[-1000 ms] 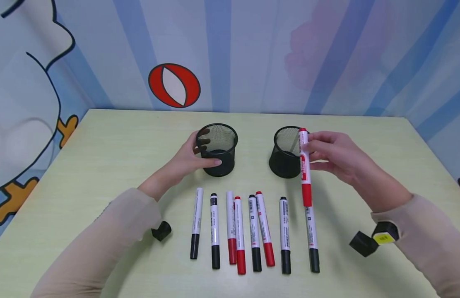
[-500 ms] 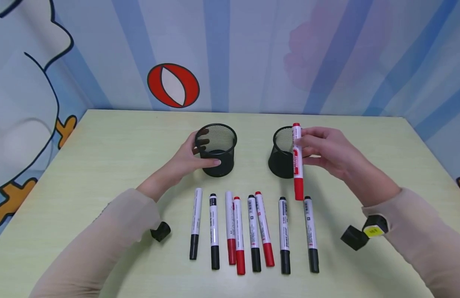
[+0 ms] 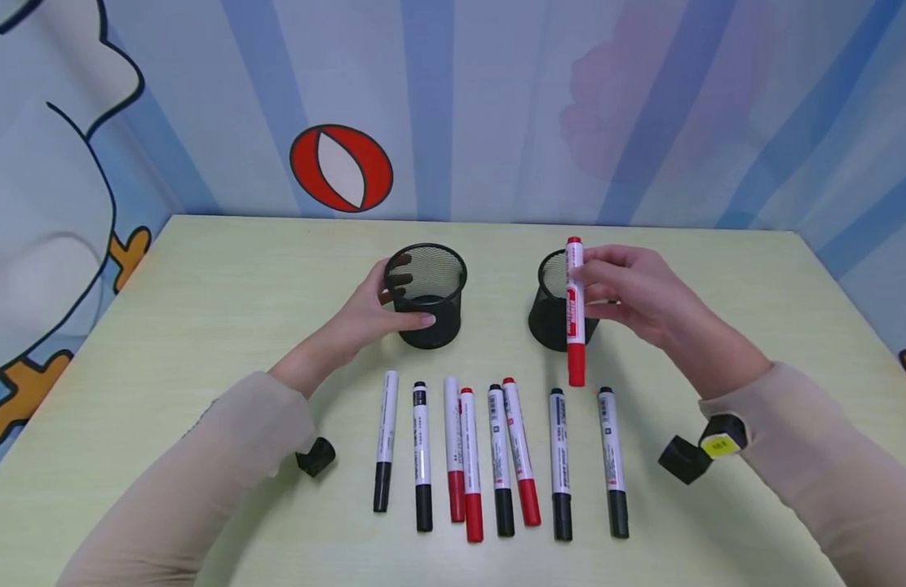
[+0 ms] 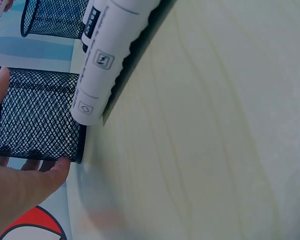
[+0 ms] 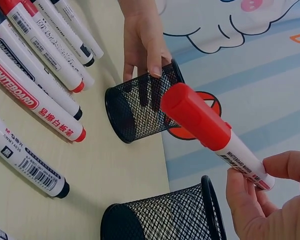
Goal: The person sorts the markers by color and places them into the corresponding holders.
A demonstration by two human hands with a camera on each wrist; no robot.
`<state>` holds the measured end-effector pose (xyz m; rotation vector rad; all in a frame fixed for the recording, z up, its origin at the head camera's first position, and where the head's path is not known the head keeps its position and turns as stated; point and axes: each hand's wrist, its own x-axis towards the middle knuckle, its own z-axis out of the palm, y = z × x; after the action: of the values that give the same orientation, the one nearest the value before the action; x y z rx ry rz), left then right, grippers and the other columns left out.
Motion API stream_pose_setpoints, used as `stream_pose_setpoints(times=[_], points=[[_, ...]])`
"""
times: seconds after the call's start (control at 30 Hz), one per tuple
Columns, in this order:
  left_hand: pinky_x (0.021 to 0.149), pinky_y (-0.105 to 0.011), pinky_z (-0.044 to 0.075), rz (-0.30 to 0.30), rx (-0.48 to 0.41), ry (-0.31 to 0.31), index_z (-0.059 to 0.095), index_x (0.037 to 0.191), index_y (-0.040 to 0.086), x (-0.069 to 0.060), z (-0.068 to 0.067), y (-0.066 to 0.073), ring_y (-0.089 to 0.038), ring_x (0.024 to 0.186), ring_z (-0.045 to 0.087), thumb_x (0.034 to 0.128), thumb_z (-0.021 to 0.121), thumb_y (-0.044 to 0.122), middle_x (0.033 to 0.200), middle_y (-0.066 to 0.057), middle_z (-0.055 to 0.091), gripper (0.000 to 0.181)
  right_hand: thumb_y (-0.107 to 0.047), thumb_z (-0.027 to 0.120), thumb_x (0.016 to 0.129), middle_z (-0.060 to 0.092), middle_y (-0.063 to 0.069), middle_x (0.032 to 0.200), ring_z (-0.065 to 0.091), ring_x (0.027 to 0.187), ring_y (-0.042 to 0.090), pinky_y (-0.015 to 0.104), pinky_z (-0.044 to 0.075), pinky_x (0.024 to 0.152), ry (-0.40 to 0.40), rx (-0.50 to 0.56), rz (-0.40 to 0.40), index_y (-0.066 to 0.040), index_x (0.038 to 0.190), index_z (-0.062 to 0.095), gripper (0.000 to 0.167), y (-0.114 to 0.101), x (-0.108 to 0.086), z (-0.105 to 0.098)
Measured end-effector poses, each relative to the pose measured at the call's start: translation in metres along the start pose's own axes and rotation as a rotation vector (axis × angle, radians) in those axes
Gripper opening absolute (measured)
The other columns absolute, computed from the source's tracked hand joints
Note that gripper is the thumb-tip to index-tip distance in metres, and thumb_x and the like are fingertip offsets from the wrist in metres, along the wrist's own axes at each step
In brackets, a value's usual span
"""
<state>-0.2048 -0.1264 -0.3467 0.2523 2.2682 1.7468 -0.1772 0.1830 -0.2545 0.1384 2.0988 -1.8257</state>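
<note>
My left hand [image 3: 360, 314] grips the left black mesh pen cup [image 3: 435, 322], its thumb across the front and fingers behind the mesh. That cup stands upright on the table. At the right, my right hand [image 3: 639, 293] pinches a red-capped whiteboard marker [image 3: 576, 314] near its plain end. The marker hangs nearly upright, red cap down, in front of the right mesh pen cup [image 3: 546, 322] and hides part of it. In the right wrist view the red cap [image 5: 197, 117] is clear of both cups. Whether anything lies inside the cups cannot be told.
Several markers lie in a row on the pale table [image 3: 203, 342], caps toward me. Among them are a black-capped marker [image 3: 612, 456] at the right end and a red-capped marker [image 3: 521, 448]. A patterned wall [image 3: 489, 106] rises behind the table's back edge.
My right hand has moved left and slightly up with the red-capped marker, from the right cup's right side to its front. The left hand and its cup look unmoved.
</note>
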Motion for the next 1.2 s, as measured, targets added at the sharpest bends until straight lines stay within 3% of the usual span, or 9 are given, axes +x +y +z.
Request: stream_pose_setpoints(times=[1.2], points=[[0.102, -0.055, 0.030, -0.011, 0.008, 0.003, 0.022, 0.144, 0.021, -0.004, 0.000, 0.004, -0.031, 0.133, 0.025, 0.0779, 0.075, 0.017, 0.145, -0.006, 0.028, 0.085, -0.017, 0.057, 0.092, 0.052, 0.008, 0.108, 0.059, 0.083, 0.013, 0.023, 0.053, 0.073, 0.000, 0.059, -0.001, -0.002, 0.134, 0.040, 0.048, -0.009, 0.013, 0.026]])
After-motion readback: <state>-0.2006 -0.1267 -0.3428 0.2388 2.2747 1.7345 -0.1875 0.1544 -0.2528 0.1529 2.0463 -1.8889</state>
